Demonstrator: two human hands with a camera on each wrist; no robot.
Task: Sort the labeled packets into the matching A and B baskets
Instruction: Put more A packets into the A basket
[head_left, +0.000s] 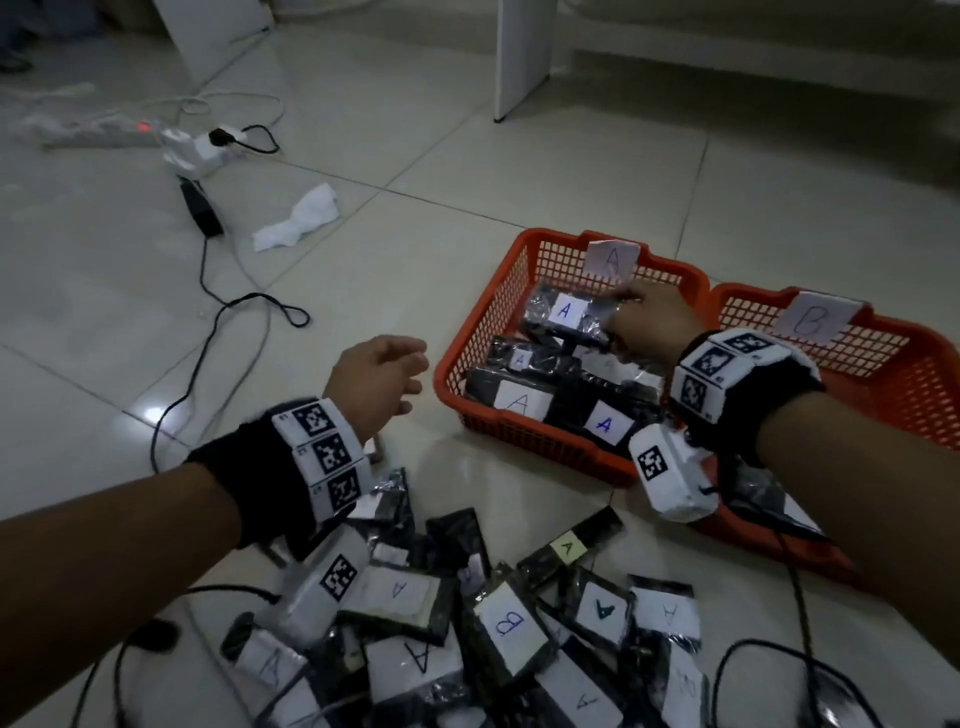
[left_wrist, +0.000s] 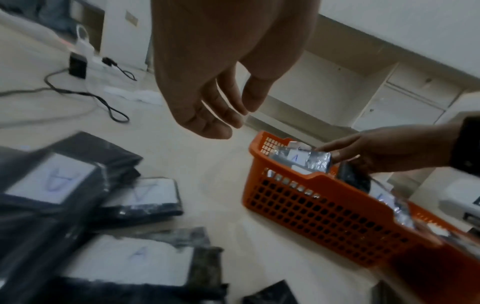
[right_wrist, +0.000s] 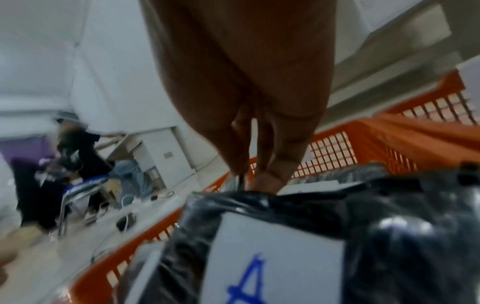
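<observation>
Two orange baskets stand side by side on the floor: basket A (head_left: 470, 332) with a paper card A (head_left: 612, 259), and basket B (head_left: 914, 384) with a card B (head_left: 813, 318). Several black packets with white A labels lie in basket A (left_wrist: 311, 207). My right hand (head_left: 623, 318) is inside it and pinches the right end of the top packet labelled A (head_left: 563, 312), also seen in the left wrist view (left_wrist: 301, 159). My left hand (head_left: 387, 371) hovers with relaxed fingers over the floor left of basket A and holds nothing (left_wrist: 231, 118). A pile of labelled packets (head_left: 493, 623) lies in front of me.
One packet in the pile shows a B label (head_left: 511, 623); most show A. Black cables (head_left: 218, 332), a black adapter (head_left: 201, 208), a power strip (head_left: 104, 132) and a crumpled white tissue (head_left: 298, 218) lie on the tiled floor at the left. A white furniture leg (head_left: 522, 57) stands behind.
</observation>
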